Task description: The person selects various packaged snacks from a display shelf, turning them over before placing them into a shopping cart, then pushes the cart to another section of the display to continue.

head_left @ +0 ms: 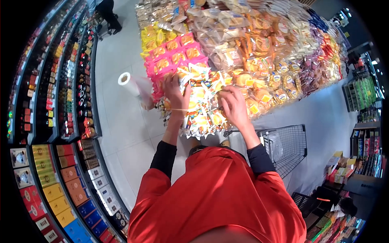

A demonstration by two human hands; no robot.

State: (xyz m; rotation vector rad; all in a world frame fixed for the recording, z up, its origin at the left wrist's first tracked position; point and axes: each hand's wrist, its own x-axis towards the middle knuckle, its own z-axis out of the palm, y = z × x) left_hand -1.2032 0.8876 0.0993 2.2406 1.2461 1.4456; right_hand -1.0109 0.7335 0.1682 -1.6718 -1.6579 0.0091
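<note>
My left hand (176, 95) rests at the left side of a pile of small white-and-orange wrapped packets (198, 97), its fingers apart, beside the pink packets (170, 56). On the pile's right side lies my right hand (234, 104), with spread, slightly bent fingers touching the wrappers next to the clear-bagged round pastries (255, 95). Neither hand visibly grips a packet. Yellow packets (156, 38) sit behind the pink ones.
A roll of clear plastic bags (125, 79) stands left of the display. A black wire cart (287, 146) is at the right, near my body. Stocked shelves (52, 93) line the left. A person (107, 12) stands at the top left.
</note>
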